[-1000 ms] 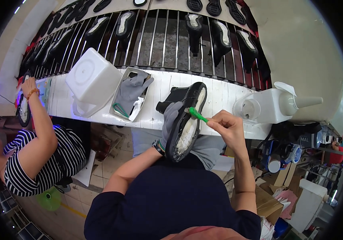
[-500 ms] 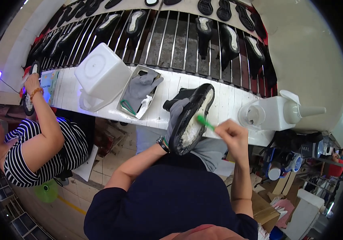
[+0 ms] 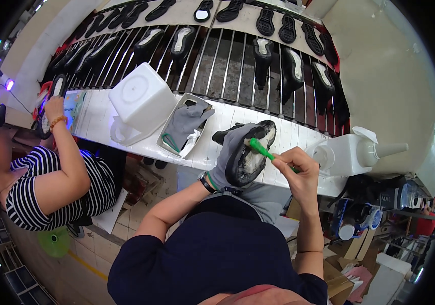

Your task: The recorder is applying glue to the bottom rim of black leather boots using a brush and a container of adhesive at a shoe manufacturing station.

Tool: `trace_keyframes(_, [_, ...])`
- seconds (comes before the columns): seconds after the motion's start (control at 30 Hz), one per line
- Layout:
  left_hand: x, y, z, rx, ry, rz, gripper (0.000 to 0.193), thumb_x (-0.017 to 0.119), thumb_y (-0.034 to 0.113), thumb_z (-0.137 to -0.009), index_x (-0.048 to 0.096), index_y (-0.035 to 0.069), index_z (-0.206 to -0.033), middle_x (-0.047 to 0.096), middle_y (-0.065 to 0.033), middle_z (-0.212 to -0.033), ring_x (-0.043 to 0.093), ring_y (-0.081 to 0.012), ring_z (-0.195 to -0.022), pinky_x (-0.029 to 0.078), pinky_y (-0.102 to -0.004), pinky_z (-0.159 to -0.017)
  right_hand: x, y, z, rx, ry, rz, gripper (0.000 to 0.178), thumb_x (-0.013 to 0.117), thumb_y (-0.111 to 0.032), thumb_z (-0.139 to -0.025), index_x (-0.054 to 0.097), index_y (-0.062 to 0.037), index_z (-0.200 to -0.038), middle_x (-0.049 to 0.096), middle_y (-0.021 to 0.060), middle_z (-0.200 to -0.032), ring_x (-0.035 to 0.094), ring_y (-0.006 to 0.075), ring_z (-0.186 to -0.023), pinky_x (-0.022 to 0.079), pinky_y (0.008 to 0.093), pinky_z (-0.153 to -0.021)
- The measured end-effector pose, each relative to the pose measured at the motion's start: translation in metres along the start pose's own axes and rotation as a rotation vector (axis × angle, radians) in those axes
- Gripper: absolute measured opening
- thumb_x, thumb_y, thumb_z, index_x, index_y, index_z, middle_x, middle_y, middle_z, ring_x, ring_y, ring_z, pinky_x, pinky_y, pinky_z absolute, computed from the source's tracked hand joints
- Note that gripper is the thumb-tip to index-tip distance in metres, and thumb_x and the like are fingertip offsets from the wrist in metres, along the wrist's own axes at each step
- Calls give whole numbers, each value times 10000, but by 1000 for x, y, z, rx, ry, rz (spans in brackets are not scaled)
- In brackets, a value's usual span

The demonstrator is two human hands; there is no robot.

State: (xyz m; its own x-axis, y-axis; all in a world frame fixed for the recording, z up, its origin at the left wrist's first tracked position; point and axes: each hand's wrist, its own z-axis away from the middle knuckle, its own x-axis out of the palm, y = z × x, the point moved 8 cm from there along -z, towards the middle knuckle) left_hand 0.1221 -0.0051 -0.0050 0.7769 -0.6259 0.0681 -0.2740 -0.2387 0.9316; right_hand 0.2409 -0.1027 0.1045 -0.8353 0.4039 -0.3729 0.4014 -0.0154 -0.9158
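Gripping the shoe (image 3: 253, 161) so its bottom meets the brush (image 3: 262, 149) the right hand (image 3: 299, 165) pinches, the left hand (image 3: 224, 160) curls round it.

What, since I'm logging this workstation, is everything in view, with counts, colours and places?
Black shoe: 1, black with whitish underside, bench's front edge
Green brush: 1, green, at the shoe's underside
Bench: 1, white, centre
Square container: 1, white, bench's left part
Open box: 1, pale, right of container
Glove: at least 1, grey, in box
Spouted jug: 1, white, bench's right end
Cup: 1, clear, beside jug
Rack: 1, silver bars, behind bench
Shoe uppers: several, black and white, on rack
Soles: several, black, beyond rack
Co-worker: 1, striped top, left
Left grip: 1, grey-gloved, around shoe
Right grip: 1, bare, on brush
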Motion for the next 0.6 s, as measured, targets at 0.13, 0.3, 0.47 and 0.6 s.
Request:
trace_keyframes(0.13, [-1,15,-8,26,-154,64,719,714,25,-844,347,12,-1462,517,-159,-1402,527,-253,-1294,463,-374,-1065,6,-32,1,-99,-59,-32,74,771,60,-791,730,46,-851,665,74,-791,603,115,-709,446,248,-625])
trace_keyframes(0.3, [-10,35,-15,42,-256,-89,870,855,150,-735,383,29,-1456,542,-142,-1369,555,-251,-1242,444,-370,-1070,2,-52,-4,-181,-71,74,106,783,30,-796,737,17,-890,658,66,-798,615,114,-705,472,242,-596])
trace_keyframes(0.47, [-10,49,-27,-153,-500,98,803,873,159,-710,465,38,-1392,597,-104,-1288,585,-203,-1176,464,-353,-1035,-2,-68,-19,-369,-42,205,131,794,6,-788,742,-26,-904,653,41,-790,616,102,-645,442,249,-510])
trace_keyframes(0.6, [-15,57,-45,-74,-678,19,796,887,160,-695,491,44,-1375,607,-86,-1273,591,-165,-1131,477,-328,-1013,-2,-82,-40,-549,-11,359,144,804,-24,-778,738,-57,-902,647,31,-781,608,134,-583,426,273,-478])
